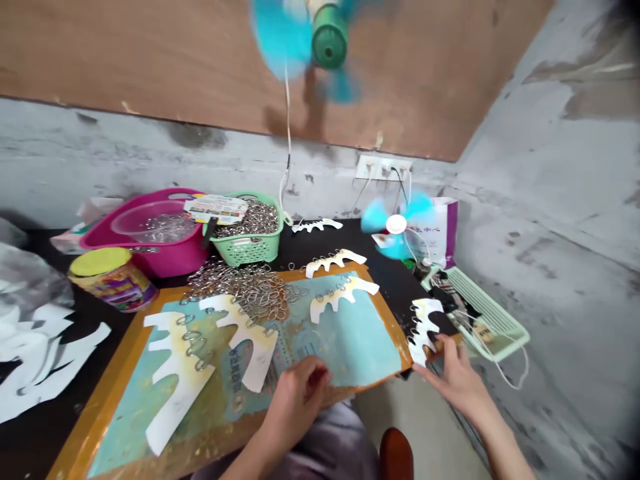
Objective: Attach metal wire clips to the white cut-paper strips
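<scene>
Over the front edge of the blue board (360, 333), my left hand (299, 395) is closed with its fingers curled in; whatever they may hold is hidden. My right hand (461, 379) is at the table's right corner, thumb and fingers spread, touching the lower end of a white toothed paper strip (421, 330) with metal rings along one side. On the board lie more strips: one at the left (175, 373), a second (245, 333) beside it, and a third (340, 297) at the upper right. Each carries rings along its yellowish edge. Loose metal rings (250, 287) are heaped at the board's back edge.
Behind the heap stand a magenta basket (170, 263) and a green basket (250, 248) of rings. A yellow-lidded tub (113, 280) and cut paper (45, 360) are at left. One fan (330, 40) spins overhead, another (397, 225) at the back right. A pale green rack (505, 327) hangs right.
</scene>
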The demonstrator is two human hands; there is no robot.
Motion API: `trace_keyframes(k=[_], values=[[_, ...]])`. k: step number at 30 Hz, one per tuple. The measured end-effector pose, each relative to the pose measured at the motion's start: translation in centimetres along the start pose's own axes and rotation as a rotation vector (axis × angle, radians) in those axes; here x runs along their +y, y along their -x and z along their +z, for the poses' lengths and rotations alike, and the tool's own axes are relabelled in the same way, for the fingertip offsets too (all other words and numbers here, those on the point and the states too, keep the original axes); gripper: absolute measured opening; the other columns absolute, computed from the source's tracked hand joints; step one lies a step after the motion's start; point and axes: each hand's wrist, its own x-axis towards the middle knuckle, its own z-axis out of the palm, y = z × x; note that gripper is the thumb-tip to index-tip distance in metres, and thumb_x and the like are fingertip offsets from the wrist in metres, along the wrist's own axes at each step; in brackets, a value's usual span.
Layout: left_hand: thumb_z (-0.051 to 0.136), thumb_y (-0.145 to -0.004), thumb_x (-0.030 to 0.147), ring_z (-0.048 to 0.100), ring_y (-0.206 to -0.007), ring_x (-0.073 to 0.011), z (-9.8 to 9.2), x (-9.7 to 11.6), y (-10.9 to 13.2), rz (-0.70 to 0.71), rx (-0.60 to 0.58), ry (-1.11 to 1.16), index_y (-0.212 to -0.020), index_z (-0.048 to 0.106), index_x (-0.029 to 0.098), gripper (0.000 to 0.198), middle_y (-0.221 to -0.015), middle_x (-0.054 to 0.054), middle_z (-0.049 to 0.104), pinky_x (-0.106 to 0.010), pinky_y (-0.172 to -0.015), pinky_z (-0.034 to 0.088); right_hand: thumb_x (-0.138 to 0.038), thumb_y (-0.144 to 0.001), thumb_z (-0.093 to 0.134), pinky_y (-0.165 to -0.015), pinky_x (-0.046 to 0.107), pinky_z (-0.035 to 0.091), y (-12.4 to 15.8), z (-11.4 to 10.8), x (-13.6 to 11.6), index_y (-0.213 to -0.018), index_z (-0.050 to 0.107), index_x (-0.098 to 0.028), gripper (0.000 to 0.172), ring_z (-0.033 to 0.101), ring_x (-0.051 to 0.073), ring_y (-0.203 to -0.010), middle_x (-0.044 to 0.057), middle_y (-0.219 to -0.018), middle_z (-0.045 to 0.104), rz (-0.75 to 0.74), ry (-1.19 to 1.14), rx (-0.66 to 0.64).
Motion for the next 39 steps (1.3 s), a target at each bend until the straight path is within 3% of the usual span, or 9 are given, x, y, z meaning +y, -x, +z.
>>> trace_keyframes(k=[3, 6, 11, 17, 21, 24, 27, 32, 39], values=[[0.052, -0.09, 0.026, 0.057, -0.062, -0.0153, 1.3, 1.5, -0.2, -0.015, -0.077, 0.047, -0.077, 0.062, 0.018, 0.017, -0.069, -0.002, 0.063, -0.023, -0.059, 0.039, -0.046, -0.083, 0.063, -0.073, 0.041, 0.055, 1.5, 0.8, -1.2, -0.131, 0.042, -0.022, 0.058, 0.068, 0.026, -0.081, 0.011, -0.11, 0.054, -0.131, -0.178, 0.155], [0.052, -0.091, 0.035, 0.059, -0.064, -0.0154, 3.1, 3.1, -0.8, -0.063, -0.187, 0.158, -0.082, 0.063, 0.017, 0.023, -0.07, -0.003, 0.064, -0.023, -0.058, 0.041, -0.027, -0.093, 0.05, -0.072, 0.038, 0.053, 2.1, 1.5, -3.6, -0.105, 0.056, -0.022, 0.014, 0.064, 0.023, -0.075, 0.008, -0.095, 0.057, -0.302, -0.254, 0.292], [0.046, -0.091, 0.056, 0.063, -0.064, -0.0171, 5.5, 3.6, -3.0, -0.251, -0.243, 0.428, -0.083, 0.063, 0.015, 0.045, -0.074, -0.005, 0.067, -0.025, -0.058, 0.047, -0.015, -0.096, 0.046, -0.076, 0.034, 0.052, 3.9, 3.2, -10.1, -0.095, 0.058, -0.023, 0.014, 0.064, 0.023, -0.086, 0.008, -0.09, 0.063, -0.493, -0.428, 0.368], [0.062, -0.078, 0.033, 0.058, -0.055, -0.0153, 0.9, 0.8, -3.9, -0.277, -0.061, 0.373, -0.096, 0.062, 0.015, 0.026, -0.062, 0.003, 0.058, -0.025, -0.054, 0.046, -0.013, -0.093, 0.05, -0.084, 0.035, 0.056, 6.2, 3.6, -15.9, -0.107, 0.061, -0.023, 0.02, 0.066, 0.024, -0.099, 0.011, -0.104, 0.066, -0.705, -0.666, 0.095], [0.056, -0.083, 0.022, 0.057, -0.053, -0.0151, -4.7, -0.5, -2.4, -0.135, -0.034, -0.132, -0.097, 0.063, 0.018, 0.016, -0.058, 0.003, 0.059, -0.024, -0.055, 0.042, -0.015, -0.093, 0.053, -0.08, 0.034, 0.056, 4.6, 3.1, -13.9, -0.104, 0.065, -0.023, 0.018, 0.068, 0.023, -0.09, 0.009, -0.098, 0.069, -0.683, -0.637, 0.081], [0.053, -0.09, 0.021, 0.062, -0.066, -0.0187, -6.0, -0.2, -1.3, -0.039, 0.108, -0.472, -0.098, 0.061, 0.018, 0.012, -0.075, -0.003, 0.066, -0.028, -0.063, 0.045, -0.016, -0.094, 0.051, -0.079, 0.036, 0.055, 2.5, 3.2, -11.4, -0.103, 0.066, -0.022, 0.018, 0.067, 0.023, -0.088, 0.009, -0.096, 0.069, -0.633, -0.55, 0.188], [0.047, -0.095, 0.018, 0.063, -0.084, -0.0232, -4.3, 0.9, -0.9, 0.215, 0.201, -0.668, -0.096, 0.061, 0.017, 0.015, -0.09, -0.008, 0.067, -0.034, -0.076, 0.047, -0.015, -0.095, 0.048, -0.082, 0.038, 0.054, 1.3, 3.4, -9.9, -0.107, 0.065, -0.021, 0.021, 0.066, 0.024, -0.091, 0.01, -0.097, 0.069, -0.634, -0.49, 0.186], [0.048, -0.096, 0.013, 0.06, -0.102, -0.0227, 0.4, 1.8, -2.3, 0.617, -0.052, -0.589, -0.102, 0.061, 0.016, 0.015, -0.102, -0.009, 0.069, -0.036, -0.089, 0.044, -0.012, -0.094, 0.044, -0.081, 0.038, 0.054, 1.8, 3.5, -8.7, -0.111, 0.061, -0.021, 0.025, 0.065, 0.024, -0.093, 0.01, -0.098, 0.068, -0.664, -0.501, 0.129], [0.043, -0.097, 0.012, 0.061, -0.104, -0.023, 3.9, 1.2, -5.5, 0.759, -0.271, -0.608, -0.102, 0.058, 0.015, 0.016, -0.084, -0.009, 0.071, -0.039, -0.092, 0.041, -0.013, -0.094, 0.044, -0.085, 0.042, 0.055, 2.3, 4.5, -7.0, -0.129, 0.05, -0.021, 0.037, 0.066, 0.026, -0.099, 0.012, -0.107, 0.069, -0.749, -0.477, 0.022]])
